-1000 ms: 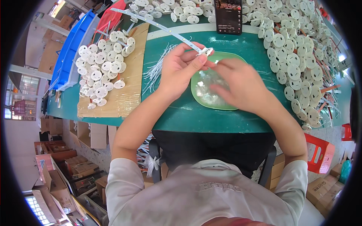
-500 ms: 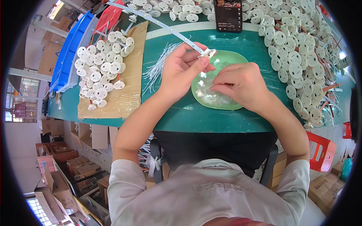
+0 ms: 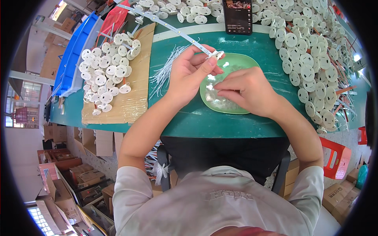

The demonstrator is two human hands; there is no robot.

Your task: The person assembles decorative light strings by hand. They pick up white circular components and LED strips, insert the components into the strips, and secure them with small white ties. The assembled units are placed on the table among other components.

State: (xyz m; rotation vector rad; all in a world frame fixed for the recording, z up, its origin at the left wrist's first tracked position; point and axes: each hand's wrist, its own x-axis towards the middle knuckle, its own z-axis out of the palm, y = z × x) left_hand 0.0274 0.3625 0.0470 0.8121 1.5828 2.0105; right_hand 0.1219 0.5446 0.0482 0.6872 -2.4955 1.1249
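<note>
My left hand point(image 3: 188, 76) grips the end of a long narrow LED strip point(image 3: 169, 26), which slants up to the far left. A small white fitting point(image 3: 217, 54) sits at the strip's near end, by my thumb and fingertips. Over a light green plate point(image 3: 252, 59), my right hand point(image 3: 247, 91) is closed in a pinch. Whatever lies between its fingertips, if anything, is too small to make out. Small clear, shiny pieces point(image 3: 224, 103) lie in the plate below those fingers.
Thin white wires point(image 3: 167, 70) lie left of the plate. White round discs point(image 3: 104, 72) are heaped on cardboard point(image 3: 136, 90) at the left, beside a blue tray point(image 3: 75, 53). More discs point(image 3: 307, 63) crowd the right and far sides. A phone point(image 3: 238, 17) stands at the far side.
My right hand has shifted slightly left over the plate, its fingertips nearer my left hand. The left hand and the strip have barely moved.
</note>
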